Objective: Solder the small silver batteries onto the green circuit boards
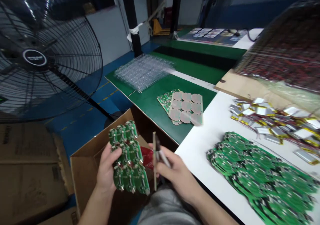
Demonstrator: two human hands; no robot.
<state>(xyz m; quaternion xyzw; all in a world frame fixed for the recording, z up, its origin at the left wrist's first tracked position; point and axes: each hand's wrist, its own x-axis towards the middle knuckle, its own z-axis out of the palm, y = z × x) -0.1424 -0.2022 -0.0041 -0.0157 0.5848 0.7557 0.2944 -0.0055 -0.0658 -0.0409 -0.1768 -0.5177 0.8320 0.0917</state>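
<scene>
Your left hand [107, 166] grips a green circuit-board panel [128, 158] against its fingers, while your right hand [175, 173] pinches a pen [163, 158] and a thin strip [154, 161] just right of the panel

The person's left hand [107, 168] and right hand [175, 173] are bare, as are the left forearm [96, 208] and right forearm [207, 210], with no sleeve showing on either. Between them lies light grey, softly creased cloth [167, 206], too cropped to tell which garment.
</scene>
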